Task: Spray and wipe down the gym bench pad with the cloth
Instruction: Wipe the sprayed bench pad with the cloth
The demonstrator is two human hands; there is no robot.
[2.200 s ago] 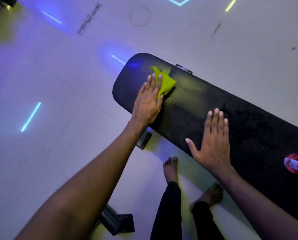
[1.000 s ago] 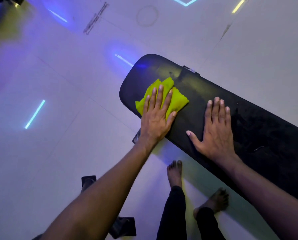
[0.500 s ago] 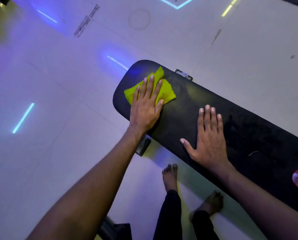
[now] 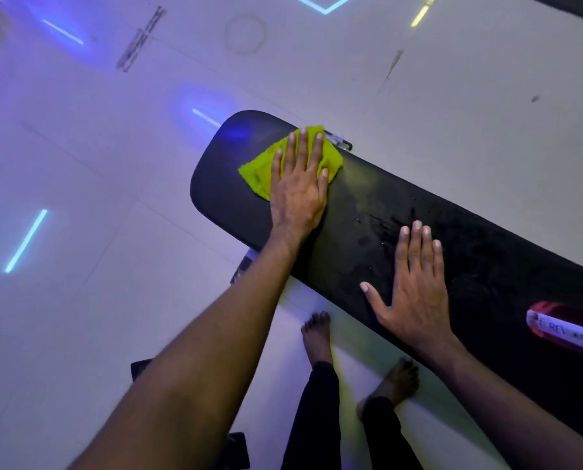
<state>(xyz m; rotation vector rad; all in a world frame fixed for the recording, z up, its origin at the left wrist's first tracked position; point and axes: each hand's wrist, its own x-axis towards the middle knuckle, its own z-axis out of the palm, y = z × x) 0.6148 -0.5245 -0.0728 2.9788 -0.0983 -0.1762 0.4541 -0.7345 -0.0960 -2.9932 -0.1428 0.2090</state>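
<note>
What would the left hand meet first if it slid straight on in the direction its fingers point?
The left hand, flat on the yellow cloth, points toward the far edge of the bench pad. It would probably run off that edge first, near the metal bracket; depth there is unclear.

Left hand (image 4: 298, 184): arm fully extended, palm down, fingers straight and slightly spread. Right hand (image 4: 415, 290): palm flat, fingers together, thumb splayed out. Both forearms bare. Feet bare, apart.

Gym: padded black bench (image 4: 418, 212), pale tiled floor (image 4: 79, 164) reflecting coloured strip lights.
</note>
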